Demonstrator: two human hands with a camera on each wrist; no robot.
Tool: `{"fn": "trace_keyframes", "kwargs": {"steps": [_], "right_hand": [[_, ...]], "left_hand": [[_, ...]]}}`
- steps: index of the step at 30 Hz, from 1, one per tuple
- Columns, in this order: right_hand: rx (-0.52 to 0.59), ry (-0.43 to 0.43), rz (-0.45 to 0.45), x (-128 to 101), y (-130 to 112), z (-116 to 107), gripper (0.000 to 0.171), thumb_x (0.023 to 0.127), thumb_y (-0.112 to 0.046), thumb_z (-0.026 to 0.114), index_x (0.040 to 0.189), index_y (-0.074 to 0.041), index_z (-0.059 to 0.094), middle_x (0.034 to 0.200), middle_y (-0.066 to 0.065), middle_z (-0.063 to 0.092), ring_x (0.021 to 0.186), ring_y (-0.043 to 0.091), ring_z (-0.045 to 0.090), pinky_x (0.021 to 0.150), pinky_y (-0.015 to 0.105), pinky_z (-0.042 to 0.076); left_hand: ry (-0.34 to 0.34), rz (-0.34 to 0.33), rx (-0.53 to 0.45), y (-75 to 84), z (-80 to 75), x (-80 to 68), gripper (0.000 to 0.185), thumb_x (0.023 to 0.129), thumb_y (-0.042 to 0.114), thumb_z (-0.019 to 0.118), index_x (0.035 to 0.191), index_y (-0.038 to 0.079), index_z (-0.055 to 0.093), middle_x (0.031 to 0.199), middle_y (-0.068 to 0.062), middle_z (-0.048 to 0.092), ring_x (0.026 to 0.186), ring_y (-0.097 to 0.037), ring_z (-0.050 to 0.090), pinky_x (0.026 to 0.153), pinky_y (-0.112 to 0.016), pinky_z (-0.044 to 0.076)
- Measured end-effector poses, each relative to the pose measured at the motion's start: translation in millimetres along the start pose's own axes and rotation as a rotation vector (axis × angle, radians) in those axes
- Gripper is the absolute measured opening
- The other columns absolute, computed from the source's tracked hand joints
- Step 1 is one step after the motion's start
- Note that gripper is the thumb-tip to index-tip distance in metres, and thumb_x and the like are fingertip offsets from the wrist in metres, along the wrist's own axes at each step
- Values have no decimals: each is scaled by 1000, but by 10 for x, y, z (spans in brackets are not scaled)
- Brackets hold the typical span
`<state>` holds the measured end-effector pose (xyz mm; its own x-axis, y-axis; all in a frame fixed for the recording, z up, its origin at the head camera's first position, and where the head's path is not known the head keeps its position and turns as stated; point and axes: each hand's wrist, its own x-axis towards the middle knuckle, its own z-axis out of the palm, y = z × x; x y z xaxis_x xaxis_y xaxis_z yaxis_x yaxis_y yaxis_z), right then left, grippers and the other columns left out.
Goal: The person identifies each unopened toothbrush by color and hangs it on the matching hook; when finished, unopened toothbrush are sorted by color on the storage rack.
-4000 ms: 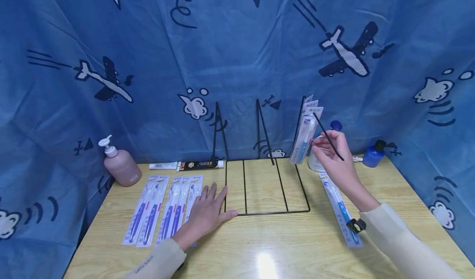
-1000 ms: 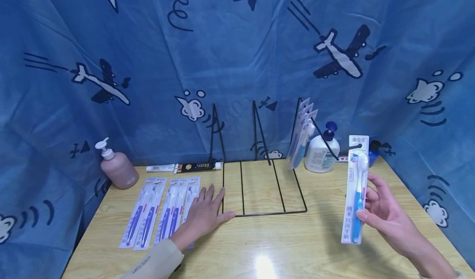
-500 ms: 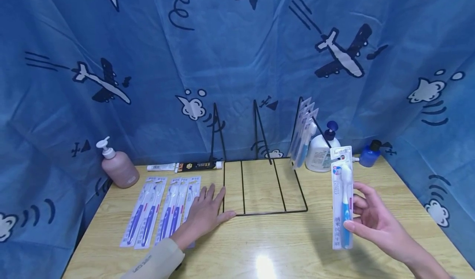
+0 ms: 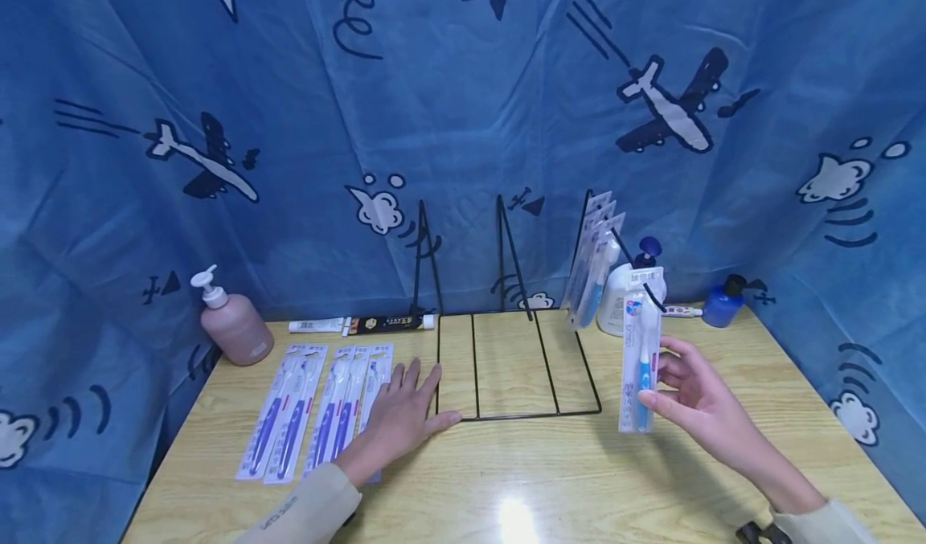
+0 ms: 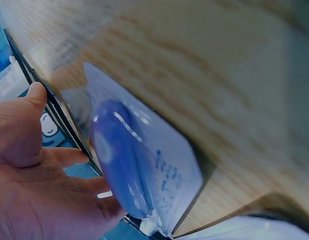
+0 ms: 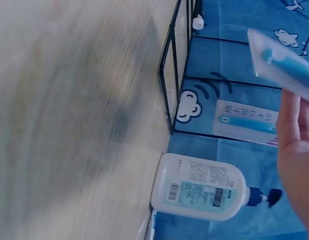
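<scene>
My right hand (image 4: 694,395) pinches a blue packaged toothbrush (image 4: 631,375) upright above the table, thumb in front. The end of a black hook shows in front of the package's top. Behind it, several blue packaged toothbrushes (image 4: 595,275) hang on the right hook of the black wire rack (image 4: 521,416). The middle and left hooks carry nothing. My left hand (image 4: 401,407) rests with spread, straight fingers at the rack's front left corner. Beside it lie several purple packaged toothbrushes (image 4: 289,427); one purple package (image 5: 114,150) is close to its fingers in the left wrist view.
A white pump bottle (image 6: 199,187) stands behind the right hook. A blue bottle (image 4: 722,304) is at the back right, a pink pump bottle (image 4: 237,329) at the back left. Toothpaste tubes (image 4: 383,325) lie along the blue curtain (image 4: 448,110).
The right hand left the hook and picked up the blue packaged toothbrush that lay at the right of the table. It has since carried it left and back to the right hook. The left hand stays put.
</scene>
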<state>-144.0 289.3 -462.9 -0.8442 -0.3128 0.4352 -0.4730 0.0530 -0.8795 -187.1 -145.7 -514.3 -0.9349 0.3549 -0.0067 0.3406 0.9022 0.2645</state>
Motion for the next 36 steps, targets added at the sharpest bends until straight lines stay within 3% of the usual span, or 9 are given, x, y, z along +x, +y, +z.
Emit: {"fn": "trace_keyframes", "kwargs": {"steps": [10, 15, 21, 25, 30, 36], "right_hand": [[-173, 103, 33, 531, 274, 20, 50, 103, 9, 68, 149, 5, 48, 130, -3, 71, 113, 12, 69, 92, 22, 58], [-166, 136, 78, 766, 339, 39, 41, 105, 2, 70, 141, 5, 50, 123, 5, 72, 107, 16, 70, 87, 22, 59], [-174, 168, 118, 941, 392, 77, 45, 105, 0, 70, 144, 7, 48, 131, 25, 68, 107, 10, 69, 88, 21, 58], [-211, 200, 138, 930, 390, 97, 45, 106, -2, 70, 144, 9, 48, 132, 33, 65, 110, 10, 67, 91, 17, 55], [-394, 206, 169, 745, 346, 82, 40, 106, -3, 69, 141, 8, 53, 129, 28, 68, 112, 25, 68, 89, 15, 54], [-442, 78, 314, 455, 249, 154, 16, 106, -9, 68, 119, 0, 69, 105, 14, 74, 90, 23, 72, 74, 31, 62]], "left_hand": [[16, 18, 11, 7, 16, 7, 87, 105, 61, 66, 165, 3, 44, 166, -37, 34, 151, -61, 33, 117, -71, 37], [13, 14, 3, 10, 12, 3, 87, 105, 60, 67, 165, 2, 44, 166, -37, 33, 151, -62, 31, 118, -72, 35], [4, 7, 11, -7, 3, 6, 88, 104, 61, 67, 166, 3, 43, 167, -36, 33, 152, -61, 31, 118, -71, 35], [10, 6, 8, -3, 2, -1, 87, 104, 62, 66, 165, 3, 44, 166, -36, 34, 151, -61, 33, 118, -70, 37], [11, 11, 1, 9, 13, 2, 88, 104, 62, 66, 165, 3, 45, 166, -36, 35, 150, -60, 34, 117, -70, 37], [14, 6, 7, 2, 3, 3, 88, 103, 62, 67, 165, 3, 45, 166, -36, 35, 151, -60, 34, 117, -71, 37]]}}
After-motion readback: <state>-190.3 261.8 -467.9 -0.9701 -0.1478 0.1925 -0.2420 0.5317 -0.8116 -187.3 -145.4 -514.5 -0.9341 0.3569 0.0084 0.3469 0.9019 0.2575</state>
